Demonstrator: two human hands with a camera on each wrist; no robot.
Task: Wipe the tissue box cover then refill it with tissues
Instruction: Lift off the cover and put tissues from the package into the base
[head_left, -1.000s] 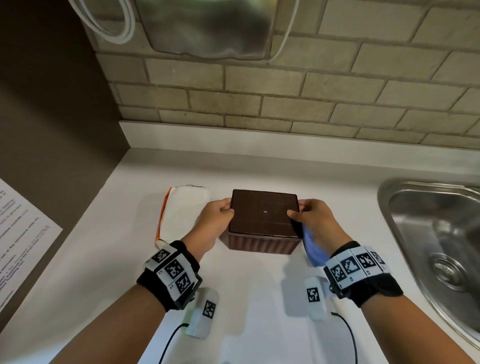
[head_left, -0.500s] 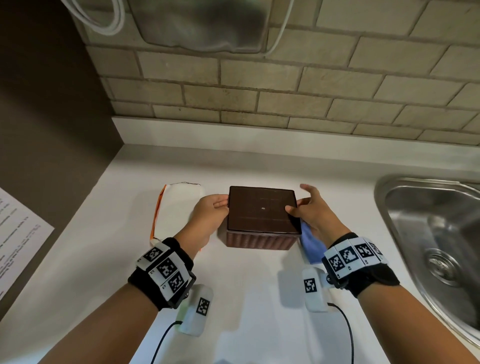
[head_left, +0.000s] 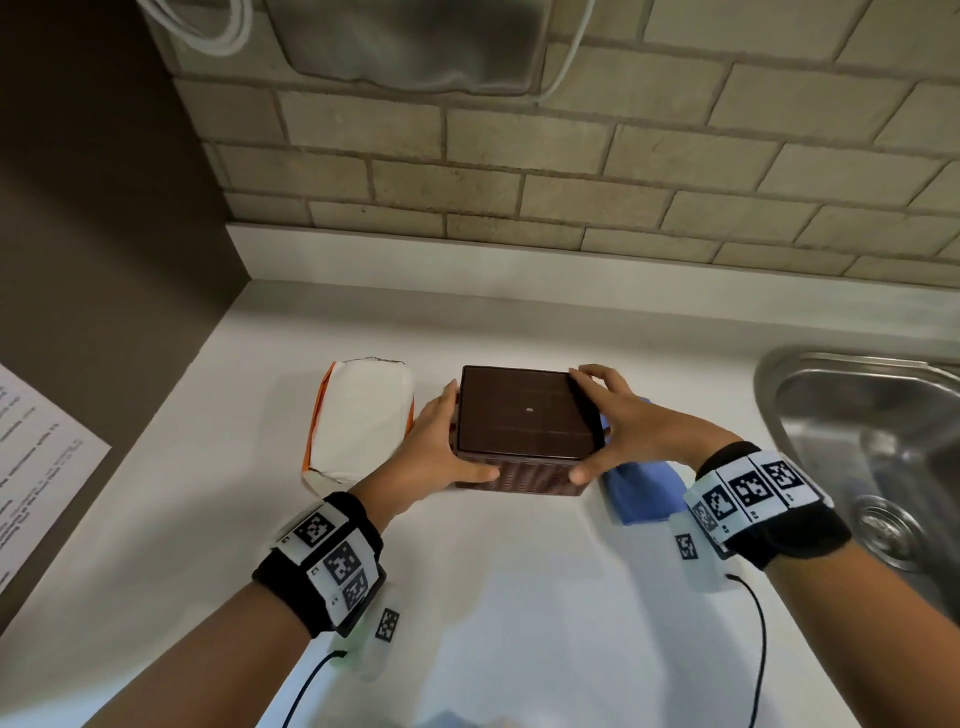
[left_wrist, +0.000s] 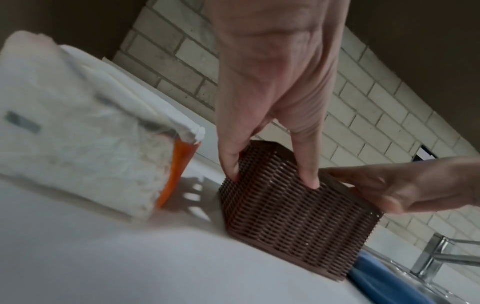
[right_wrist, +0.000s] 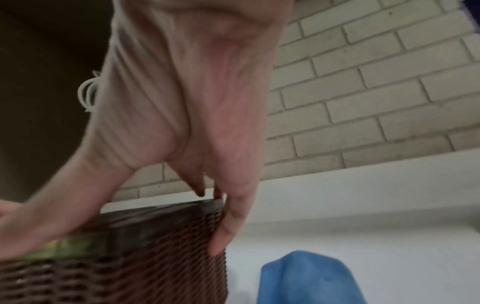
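Surface (head_left: 519, 597), white and wide, runs from a dark side wall on the left to a steel sink (head_left: 857, 441) sunk in at the right, with a pale brick wall (head_left: 571, 156) behind it. On the near left a printed sheet (head_left: 36, 467) lies over the edge. Near the middle sits the tissue box cover (head_left: 524, 421), brown with a woven-look side and a smooth dark panel facing up. Just left of it lies the pack of tissues (head_left: 358, 421), white in a clear wrap with orange edges, close to the cover but apart from it. A folded blue cloth (head_left: 639, 493) lies on the surface at the cover's right, partly under the right wrist.

Both hands hold the cover from opposite sides. The left hand (head_left: 441, 447) has its grip curled on the left wall, thumb on the near face. The right hand (head_left: 618, 421) grips the right side, fingers over the far top corner and thumb pressed on the near right corner.
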